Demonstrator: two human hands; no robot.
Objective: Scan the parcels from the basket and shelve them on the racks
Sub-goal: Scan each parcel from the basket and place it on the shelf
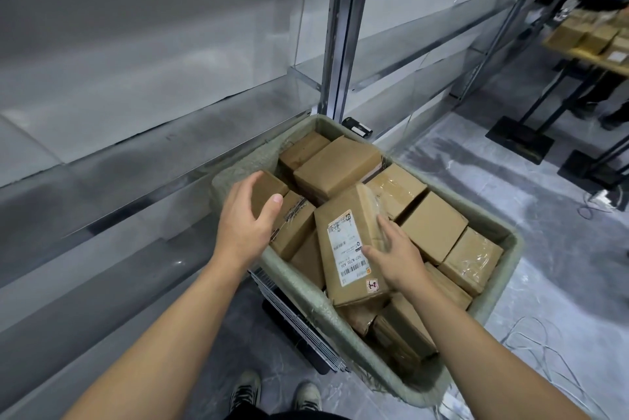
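Rack point(136, 161) runs along the left, grey metal shelves. Basket point(299, 283) is parked close beside its lower shelf, which keeps the carry short. It's full of brown parcels, stacked loose and tilted against each other, so I judge we're early in the job.

Left hand point(245, 218): fingers curled over the top of a small box point(267, 190) at the basket's left wall, thumb on the near face. Real grip. My read is that it's either lifting the box or pinning it so the pile doesn't slide.

Middle: labelled parcel point(340, 215) lies tilted on top of the pile, label point(345, 246) face up. Good for scanning, since the barcode is exposed.

Right hand point(394, 256): thumb pressed on the label's right edge, fingers laid along the parcel's right side. It's pinching that parcel. The thumb sits near the barcode and may need shifting so it doesn't block the read.

Behind the basket, a black device point(357, 127) lies on the shelf edge. Possibly the scanner, can't confirm. Neither hand has it.

Far right: table point(578, 53) with more parcels and another person beside it, well apart from us. Loose cables point(544, 344) lie on the floor near the basket, a trip risk when turning to the rack.
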